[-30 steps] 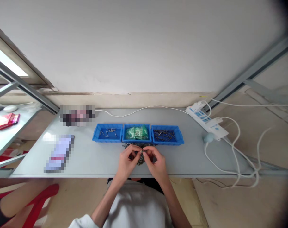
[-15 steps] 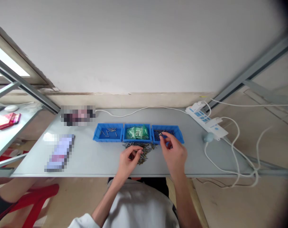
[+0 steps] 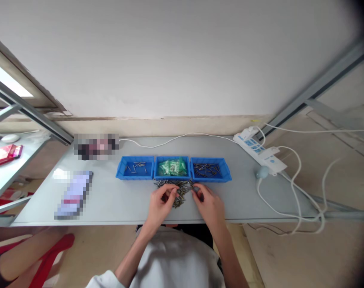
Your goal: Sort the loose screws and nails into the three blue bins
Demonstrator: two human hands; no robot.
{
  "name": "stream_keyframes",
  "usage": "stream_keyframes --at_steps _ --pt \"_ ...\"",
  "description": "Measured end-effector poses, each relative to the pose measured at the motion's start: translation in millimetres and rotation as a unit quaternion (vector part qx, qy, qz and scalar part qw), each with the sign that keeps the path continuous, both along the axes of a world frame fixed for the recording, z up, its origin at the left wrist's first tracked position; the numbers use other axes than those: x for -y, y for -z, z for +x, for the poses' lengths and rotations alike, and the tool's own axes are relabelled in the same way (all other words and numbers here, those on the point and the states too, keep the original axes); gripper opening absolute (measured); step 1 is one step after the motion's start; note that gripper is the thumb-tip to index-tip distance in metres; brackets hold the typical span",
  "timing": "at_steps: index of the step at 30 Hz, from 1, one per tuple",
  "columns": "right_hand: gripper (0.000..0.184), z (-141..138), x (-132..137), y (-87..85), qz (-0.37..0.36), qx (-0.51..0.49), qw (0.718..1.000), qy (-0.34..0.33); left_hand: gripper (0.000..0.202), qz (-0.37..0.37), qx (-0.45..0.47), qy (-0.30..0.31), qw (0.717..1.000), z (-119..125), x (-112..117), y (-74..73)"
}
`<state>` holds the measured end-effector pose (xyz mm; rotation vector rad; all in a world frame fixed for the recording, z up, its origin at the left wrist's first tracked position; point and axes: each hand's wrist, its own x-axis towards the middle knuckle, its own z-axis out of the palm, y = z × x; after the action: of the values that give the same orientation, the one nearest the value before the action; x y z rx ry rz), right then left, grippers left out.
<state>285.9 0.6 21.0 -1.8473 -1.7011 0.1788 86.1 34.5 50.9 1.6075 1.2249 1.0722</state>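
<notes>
A heap of small dark metal pins (image 3: 177, 187) lies on the grey table (image 3: 116, 200) in front of three blue trays. My left hand (image 3: 160, 204) rests at the heap's near left side with its fingers curled in a pinch on the pins. My right hand (image 3: 208, 202) is at the heap's right edge, fingertips pinched together at the pins; what they hold is too small to make out. The left tray (image 3: 136, 168) holds a few pins, the middle tray (image 3: 172, 167) green pieces, the right tray (image 3: 209, 169) several dark pins.
A white power strip (image 3: 259, 154) with white cables (image 3: 289, 200) lies at the table's right end. Blurred flat objects (image 3: 74, 194) sit at the left. A red chair (image 3: 46, 256) and another person's leg (image 3: 16, 260) are at lower left.
My right hand went out to the right blue tray half a second ago and has now come back to the heap's right edge. My left hand stayed at the heap.
</notes>
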Motion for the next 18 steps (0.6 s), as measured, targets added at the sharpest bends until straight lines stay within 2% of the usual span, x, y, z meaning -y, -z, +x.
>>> stream_keyframes --at_steps 4,10,14,18 --pt "0.035 -1.8 -3.3 -3.0 -0.006 0.005 1.000 0.006 0.025 -0.002 0.007 -0.002 1.000 -0.5 0.3 2.8" --pt "0.037 -4.7 -0.6 2.7 0.035 0.010 0.999 0.037 0.025 -0.006 0.015 -0.006 1.000 -1.6 0.2 4.5" --pt "0.031 -5.1 1.6 4.4 0.063 0.004 0.997 0.044 0.025 -0.003 0.018 -0.002 1.000 -1.7 0.5 6.0" --pt "0.022 -6.3 4.8 -4.1 0.121 -0.018 0.992 0.035 0.022 0.005 0.012 -0.001 1.000 -0.9 0.9 10.2"
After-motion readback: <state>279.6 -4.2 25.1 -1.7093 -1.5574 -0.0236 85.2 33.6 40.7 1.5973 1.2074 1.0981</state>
